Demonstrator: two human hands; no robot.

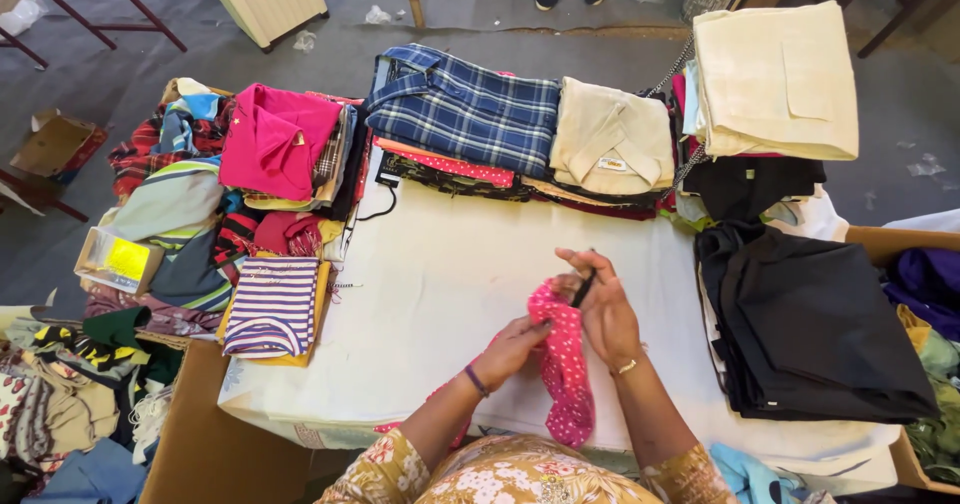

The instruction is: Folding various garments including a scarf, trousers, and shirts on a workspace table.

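Both hands (560, 329) grip pink dotted cloth (565, 379); dark tool (583, 289), perhaps

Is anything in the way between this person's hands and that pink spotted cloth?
Nothing visible is. The left hand and right hand both already grip the pink spotted cloth above the bare white table. The right hand also holds a thin dark object.

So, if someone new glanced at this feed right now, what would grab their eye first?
Probably the pink dotted cloth held up at the near edge of the white table, gripped by the left hand and right hand, which also pinches a thin dark tool. Next, the folded blue plaid shirt at the far edge and the black fabric pile on the right.
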